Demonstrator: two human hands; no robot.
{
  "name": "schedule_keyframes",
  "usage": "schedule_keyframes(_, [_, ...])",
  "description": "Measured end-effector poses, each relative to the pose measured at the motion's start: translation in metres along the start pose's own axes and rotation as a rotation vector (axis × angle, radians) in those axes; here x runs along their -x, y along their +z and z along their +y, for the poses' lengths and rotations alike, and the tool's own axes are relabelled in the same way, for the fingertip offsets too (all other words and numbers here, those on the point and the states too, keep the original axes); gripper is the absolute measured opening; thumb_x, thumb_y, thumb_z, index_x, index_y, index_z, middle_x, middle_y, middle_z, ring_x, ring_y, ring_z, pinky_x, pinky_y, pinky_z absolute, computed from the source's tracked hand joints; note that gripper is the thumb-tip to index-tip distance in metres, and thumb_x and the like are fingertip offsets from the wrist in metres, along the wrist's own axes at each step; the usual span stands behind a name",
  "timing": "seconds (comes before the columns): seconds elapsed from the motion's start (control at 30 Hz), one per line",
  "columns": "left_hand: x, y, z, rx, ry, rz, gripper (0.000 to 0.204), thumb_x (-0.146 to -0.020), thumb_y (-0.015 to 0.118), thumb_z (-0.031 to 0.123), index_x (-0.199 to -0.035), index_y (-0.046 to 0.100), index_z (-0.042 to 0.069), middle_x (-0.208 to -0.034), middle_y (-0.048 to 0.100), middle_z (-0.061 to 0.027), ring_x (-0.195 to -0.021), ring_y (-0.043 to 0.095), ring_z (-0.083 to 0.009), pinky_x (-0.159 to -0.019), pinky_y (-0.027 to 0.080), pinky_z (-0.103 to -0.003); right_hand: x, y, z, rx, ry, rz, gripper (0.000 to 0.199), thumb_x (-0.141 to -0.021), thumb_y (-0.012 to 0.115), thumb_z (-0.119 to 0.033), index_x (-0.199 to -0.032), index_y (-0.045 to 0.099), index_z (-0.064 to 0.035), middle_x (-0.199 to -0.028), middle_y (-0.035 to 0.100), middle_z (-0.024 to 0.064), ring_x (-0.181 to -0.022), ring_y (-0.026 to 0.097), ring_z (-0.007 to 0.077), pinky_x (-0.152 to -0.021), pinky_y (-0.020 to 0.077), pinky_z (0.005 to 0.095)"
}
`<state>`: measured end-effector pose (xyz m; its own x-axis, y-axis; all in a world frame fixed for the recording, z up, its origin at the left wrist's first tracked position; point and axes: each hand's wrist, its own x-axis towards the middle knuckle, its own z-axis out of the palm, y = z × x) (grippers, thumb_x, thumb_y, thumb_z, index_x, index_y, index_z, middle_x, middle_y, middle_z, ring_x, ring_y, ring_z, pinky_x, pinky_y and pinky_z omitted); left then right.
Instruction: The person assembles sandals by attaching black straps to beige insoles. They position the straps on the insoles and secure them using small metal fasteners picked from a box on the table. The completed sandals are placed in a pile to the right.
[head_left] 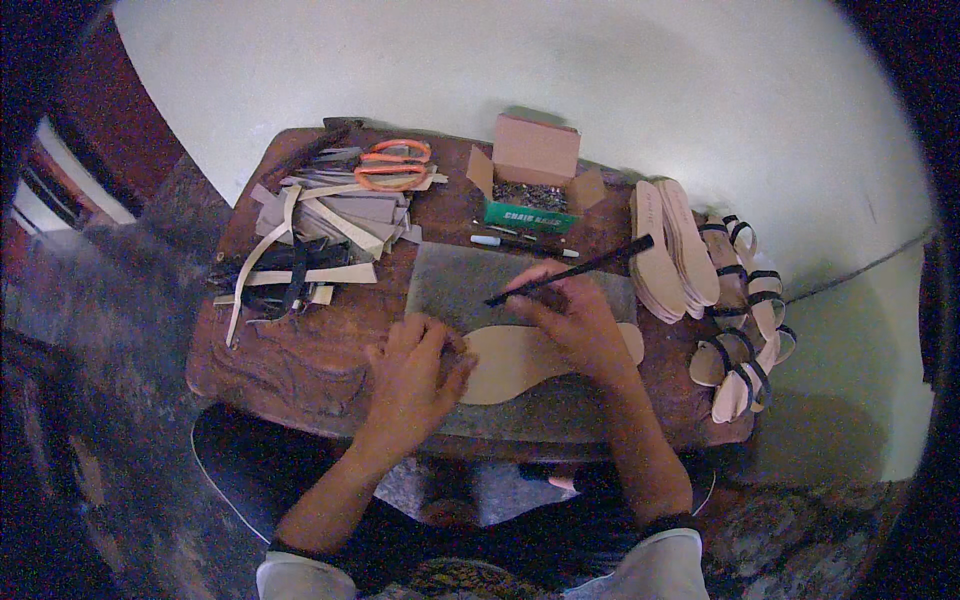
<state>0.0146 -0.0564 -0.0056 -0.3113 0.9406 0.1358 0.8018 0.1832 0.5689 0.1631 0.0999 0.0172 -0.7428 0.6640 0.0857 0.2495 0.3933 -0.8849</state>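
Note:
A tan shoe insole (510, 365) lies crosswise on a dark grey mat (455, 270). At its left end, my left hand (415, 365) has its fingers curled and pinching at the rim. My right hand (575, 315) is above the insole's right part, gripping a narrow black strap (610, 257). The strap slants up to the right, one end sticking out past my fingertips on the left. Part of the insole is hidden beneath my right hand and wrist.
An open green box of small nails (530, 205) stands at the back, with a marker pen (520, 245) before it. Orange-handled scissors (395, 165) rest on strips (340, 215) at left. Stacked insoles (660, 250) and strapped sandals (745, 290) line the wooden table's (290, 365) right side.

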Motion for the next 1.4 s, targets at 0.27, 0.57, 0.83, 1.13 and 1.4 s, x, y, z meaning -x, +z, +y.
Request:
schedule_keyframes(0.27, [0.005, 0.004, 0.018, -0.098, -0.054, 0.050, 0.044, -0.080, 0.066, 0.036, -0.107, 0.053, 0.004, -0.108, 0.047, -0.0142, -0.103, 0.045, -0.0325, -0.081, 0.029, -0.052, -0.018, 0.010, 0.015, -0.054, -0.004, -0.180, 0.018, -0.086, 0.062, -0.010, -0.102, 0.059, -0.0025, -0.095, 0.062, 0.0063, -0.096, 0.059, 0.0146, -0.087, 0.0468, 0.0310])
schedule_keyframes(0.57, [0.003, 0.004, 0.010, 0.238, 0.016, 0.005, 0.041, -0.080, 0.068, 0.024, -0.110, 0.052, 0.002, -0.106, 0.052, -0.0143, -0.101, 0.050, -0.0322, -0.081, 0.034, -0.045, -0.025, 0.014, 0.022, -0.053, -0.084, -0.273, 0.018, -0.087, 0.061, -0.009, -0.104, 0.058, -0.0026, -0.099, 0.060, 0.0043, -0.098, 0.057, 0.0132, -0.088, 0.0465, 0.0299])
schedule_keyframes(0.83, [-0.005, 0.013, 0.004, 0.437, 0.089, 0.176, 0.037, -0.080, 0.070, 0.016, -0.110, 0.055, 0.000, -0.092, 0.055, -0.0160, -0.079, 0.057, -0.0333, -0.068, 0.046, -0.040, -0.022, 0.007, 0.021, -0.046, -0.096, -0.353, 0.021, -0.087, 0.061, -0.009, -0.107, 0.057, -0.0029, -0.100, 0.061, 0.0045, -0.097, 0.058, 0.0123, -0.086, 0.0471, 0.0292])
schedule_keyframes(1.13, [-0.006, 0.004, 0.006, 0.443, 0.026, 0.054, 0.027, -0.081, 0.068, 0.017, -0.102, 0.063, 0.000, -0.084, 0.056, -0.0147, -0.078, 0.058, -0.0315, -0.068, 0.045, -0.039, -0.023, 0.002, 0.011, -0.097, -0.025, -0.405, 0.027, -0.088, 0.061, -0.013, -0.113, 0.055, -0.0044, -0.099, 0.061, 0.0039, -0.093, 0.058, 0.0112, -0.084, 0.0476, 0.0285])
schedule_keyframes(1.4, [-0.009, 0.000, 0.004, 0.502, 0.009, 0.012, 0.025, -0.081, 0.067, 0.016, -0.100, 0.063, 0.000, -0.082, 0.056, -0.0139, -0.077, 0.059, -0.0296, -0.067, 0.046, -0.037, -0.024, 0.002, 0.008, -0.094, -0.070, -0.429, 0.028, -0.088, 0.062, -0.014, -0.113, 0.055, -0.0045, -0.096, 0.062, 0.0038, -0.089, 0.058, 0.0106, -0.081, 0.0475, 0.0279])
